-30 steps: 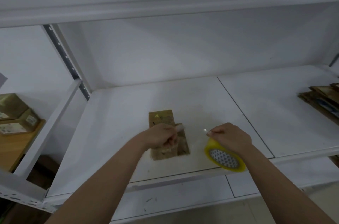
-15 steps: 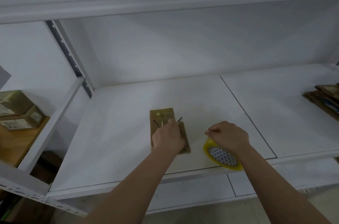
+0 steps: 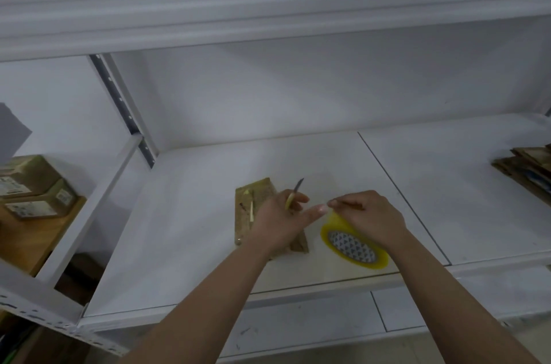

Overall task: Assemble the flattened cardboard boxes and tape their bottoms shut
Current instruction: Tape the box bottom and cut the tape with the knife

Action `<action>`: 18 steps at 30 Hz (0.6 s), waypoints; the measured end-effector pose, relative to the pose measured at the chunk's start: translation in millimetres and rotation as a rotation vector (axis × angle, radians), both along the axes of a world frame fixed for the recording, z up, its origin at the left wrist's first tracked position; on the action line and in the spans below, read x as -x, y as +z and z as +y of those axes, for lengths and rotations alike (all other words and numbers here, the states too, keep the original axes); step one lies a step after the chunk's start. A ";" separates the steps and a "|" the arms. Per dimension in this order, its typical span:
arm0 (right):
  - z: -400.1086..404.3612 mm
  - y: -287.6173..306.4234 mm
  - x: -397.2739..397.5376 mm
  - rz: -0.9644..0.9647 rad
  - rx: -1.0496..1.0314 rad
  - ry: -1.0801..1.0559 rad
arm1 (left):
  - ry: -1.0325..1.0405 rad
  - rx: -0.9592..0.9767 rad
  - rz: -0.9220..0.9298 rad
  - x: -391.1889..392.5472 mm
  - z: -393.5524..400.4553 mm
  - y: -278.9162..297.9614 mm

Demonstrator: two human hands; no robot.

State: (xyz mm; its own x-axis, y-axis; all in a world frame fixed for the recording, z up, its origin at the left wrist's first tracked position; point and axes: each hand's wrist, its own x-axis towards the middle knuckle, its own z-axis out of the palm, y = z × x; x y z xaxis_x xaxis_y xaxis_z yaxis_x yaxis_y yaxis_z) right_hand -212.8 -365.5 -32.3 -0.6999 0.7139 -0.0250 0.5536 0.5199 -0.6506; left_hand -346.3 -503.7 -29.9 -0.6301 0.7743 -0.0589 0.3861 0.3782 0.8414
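Observation:
A small brown cardboard box [image 3: 253, 202] lies on the white shelf [image 3: 193, 244], partly hidden under my left hand [image 3: 280, 220]. That hand grips a small knife [image 3: 295, 192] with a yellowish handle, its blade pointing up and away. Its thumb reaches right and touches the fingertips of my right hand [image 3: 369, 219]. My right hand pinches the loose end of the tape and rests on a yellow tape roll [image 3: 354, 244], which lies flat on the shelf just right of the box.
A stack of flattened cardboard boxes [image 3: 527, 169] lies at the shelf's right edge. Assembled, labelled boxes [image 3: 32, 187] stand on a wooden surface in the left bay, beyond a white upright [image 3: 119, 101]. A shelf above overhangs the work area.
My left hand has shifted right off the box towards my right hand, and the knife blade now sticks up clear of the box. The right hand and tape roll stayed in place.

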 end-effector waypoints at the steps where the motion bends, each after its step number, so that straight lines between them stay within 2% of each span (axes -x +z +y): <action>1: -1.4 1.7 1.4 0.012 -0.009 0.008 | -0.015 -0.023 -0.031 -5.7 2.3 2.1; 5: -6.8 2.2 2.3 0.091 -0.087 -0.020 | 0.108 -0.186 -0.231 -19.0 8.1 4.1; 8: -12.5 -1.2 4.4 0.173 -0.190 -0.119 | 0.247 -0.238 -0.577 -37.7 11.9 8.2; 10: -17.8 -2.0 5.8 0.240 -0.242 -0.165 | 0.307 -0.240 -0.724 -47.1 13.0 12.4; 13: -23.3 -4.9 6.5 0.275 -0.380 -0.184 | 0.301 -0.229 -0.718 -48.9 8.9 12.7; 18: -23.0 -14.6 9.8 0.260 -0.534 -0.246 | 0.168 -0.159 -0.664 -45.9 -5.9 16.7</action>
